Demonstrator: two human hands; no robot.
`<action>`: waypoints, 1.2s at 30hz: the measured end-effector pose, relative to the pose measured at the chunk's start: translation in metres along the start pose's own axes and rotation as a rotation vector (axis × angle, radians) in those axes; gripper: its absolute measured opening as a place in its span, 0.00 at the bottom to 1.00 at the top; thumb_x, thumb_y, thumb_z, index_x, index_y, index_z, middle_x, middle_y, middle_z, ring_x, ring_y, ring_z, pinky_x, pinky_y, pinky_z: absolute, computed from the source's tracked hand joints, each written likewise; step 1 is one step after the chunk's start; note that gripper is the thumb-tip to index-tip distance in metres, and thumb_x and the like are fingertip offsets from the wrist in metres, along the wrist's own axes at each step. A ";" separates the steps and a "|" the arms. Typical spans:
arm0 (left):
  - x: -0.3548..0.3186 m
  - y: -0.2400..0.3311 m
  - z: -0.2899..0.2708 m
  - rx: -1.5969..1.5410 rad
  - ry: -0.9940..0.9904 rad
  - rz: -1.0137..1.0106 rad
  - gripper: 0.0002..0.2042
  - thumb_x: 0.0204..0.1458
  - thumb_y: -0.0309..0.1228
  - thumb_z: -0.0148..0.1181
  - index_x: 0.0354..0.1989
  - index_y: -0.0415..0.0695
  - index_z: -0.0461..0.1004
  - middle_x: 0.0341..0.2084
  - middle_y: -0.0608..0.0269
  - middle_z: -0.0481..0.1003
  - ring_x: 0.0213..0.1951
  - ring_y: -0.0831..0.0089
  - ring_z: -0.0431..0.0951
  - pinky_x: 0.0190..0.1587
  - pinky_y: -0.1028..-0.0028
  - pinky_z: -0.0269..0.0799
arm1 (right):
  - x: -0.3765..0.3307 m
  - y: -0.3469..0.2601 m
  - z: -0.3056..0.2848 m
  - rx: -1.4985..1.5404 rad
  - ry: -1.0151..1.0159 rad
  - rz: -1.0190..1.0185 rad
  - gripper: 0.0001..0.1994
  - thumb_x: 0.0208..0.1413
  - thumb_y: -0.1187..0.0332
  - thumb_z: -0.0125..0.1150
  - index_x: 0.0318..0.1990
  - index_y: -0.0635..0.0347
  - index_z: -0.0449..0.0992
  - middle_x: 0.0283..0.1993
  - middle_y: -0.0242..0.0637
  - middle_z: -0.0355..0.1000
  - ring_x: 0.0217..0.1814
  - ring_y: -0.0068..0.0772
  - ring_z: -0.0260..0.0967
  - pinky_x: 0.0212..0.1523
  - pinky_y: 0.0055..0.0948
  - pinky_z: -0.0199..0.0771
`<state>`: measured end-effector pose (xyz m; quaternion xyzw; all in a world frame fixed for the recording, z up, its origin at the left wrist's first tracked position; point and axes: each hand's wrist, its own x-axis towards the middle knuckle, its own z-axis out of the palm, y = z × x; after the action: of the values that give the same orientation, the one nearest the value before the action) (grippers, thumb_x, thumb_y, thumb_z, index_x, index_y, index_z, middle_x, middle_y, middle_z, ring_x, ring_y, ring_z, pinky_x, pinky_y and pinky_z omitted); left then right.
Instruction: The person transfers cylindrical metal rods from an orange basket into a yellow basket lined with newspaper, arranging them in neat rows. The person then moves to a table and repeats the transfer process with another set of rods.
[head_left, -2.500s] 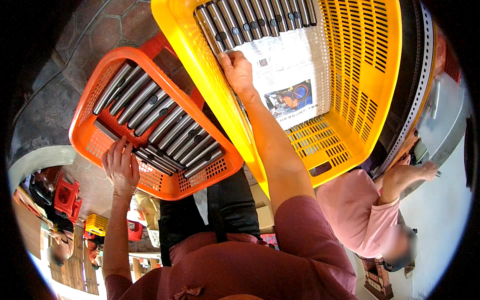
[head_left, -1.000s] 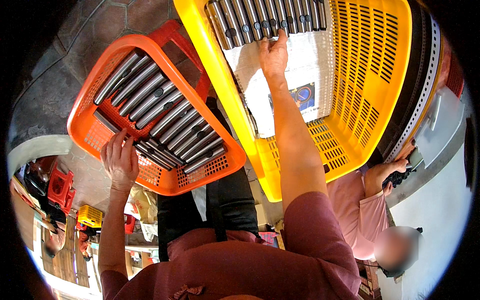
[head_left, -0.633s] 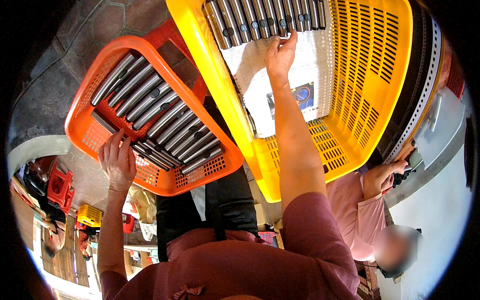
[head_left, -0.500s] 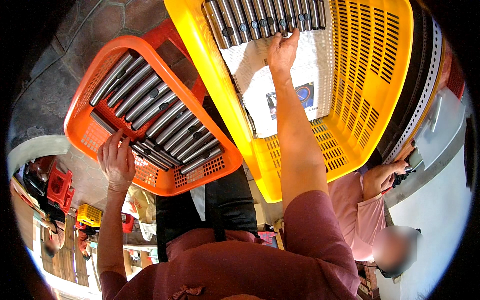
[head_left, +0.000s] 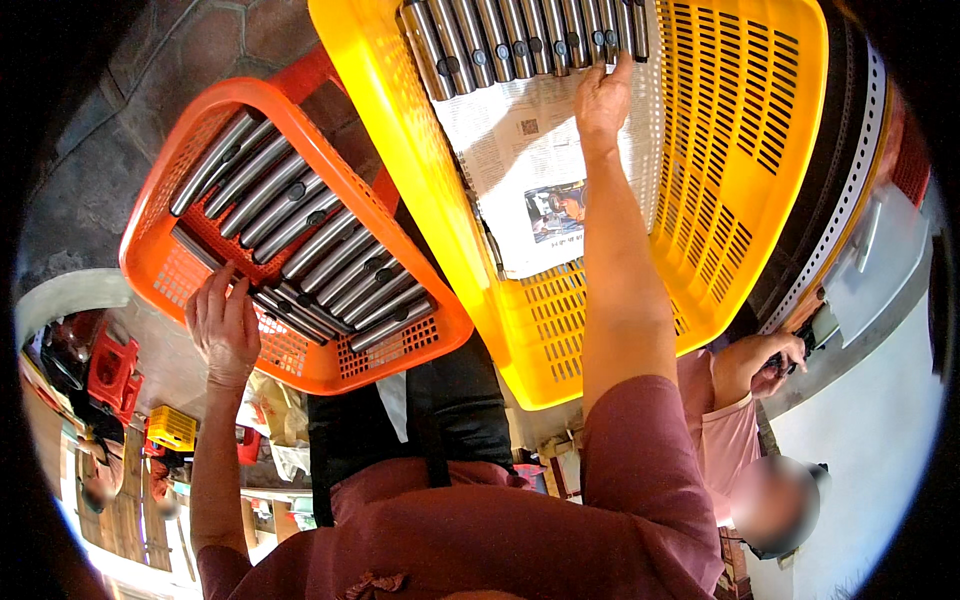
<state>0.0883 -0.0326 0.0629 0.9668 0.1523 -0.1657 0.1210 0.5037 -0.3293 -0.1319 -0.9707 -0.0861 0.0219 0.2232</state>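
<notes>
An orange slotted basket (head_left: 150, 255) holds several shiny metal rods (head_left: 290, 212) with dark round spots on them. My left hand (head_left: 222, 325) reaches over its near left side, bent fingers apart and touching the rods there. The thumb's contact is partly hidden. To the right stands a larger yellow basket (head_left: 735, 130), lined with printed newspaper (head_left: 500, 190). A tight row of similar metal rods (head_left: 520, 40) lies side by side at its far end. My right hand (head_left: 604, 105) rests its fingertips against the near ends of the rods at the row's right.
A co-worker in a pink top (head_left: 725, 445) is close on my right, beside a pale translucent sheet (head_left: 875, 265). Red plastic stools (head_left: 115, 375) and a small yellow crate (head_left: 172, 428) stand at the lower left, with other people beyond. Stone paving (head_left: 205, 45) shows behind the baskets.
My right hand has slid right along the rod ends. My left hand keeps its place at the orange basket's rods. The co-worker's hands have shifted, and the whole view has moved slightly.
</notes>
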 end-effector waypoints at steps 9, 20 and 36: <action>-0.001 0.000 -0.002 0.004 -0.002 -0.013 0.12 0.49 0.26 0.55 0.43 0.40 0.74 0.52 0.57 0.70 0.52 0.59 0.70 0.56 0.59 0.59 | 0.011 -0.005 -0.009 -0.099 -0.268 0.159 0.24 0.60 0.62 0.45 0.64 0.58 0.59 0.46 0.62 0.72 0.49 0.62 0.70 0.50 0.48 0.69; -0.008 -0.009 0.001 -0.093 0.087 0.033 0.16 0.42 0.26 0.58 0.43 0.43 0.74 0.50 0.60 0.71 0.50 0.60 0.71 0.53 0.59 0.62 | 0.006 -0.024 -0.039 -0.089 -0.029 0.132 0.24 0.56 0.66 0.56 0.57 0.69 0.62 0.45 0.56 0.73 0.47 0.50 0.73 0.46 0.44 0.72; -0.032 -0.027 0.000 -0.339 0.240 0.149 0.13 0.42 0.30 0.58 0.39 0.44 0.75 0.39 0.65 0.73 0.42 0.67 0.72 0.46 0.68 0.64 | -0.185 -0.335 -0.088 0.309 -0.330 -0.919 0.14 0.46 0.78 0.59 0.44 0.62 0.73 0.45 0.44 0.69 0.44 0.49 0.69 0.47 0.41 0.71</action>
<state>0.0500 -0.0155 0.0692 0.9540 0.1197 -0.0119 0.2747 0.2761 -0.1032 0.0944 -0.7719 -0.5338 0.0868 0.3342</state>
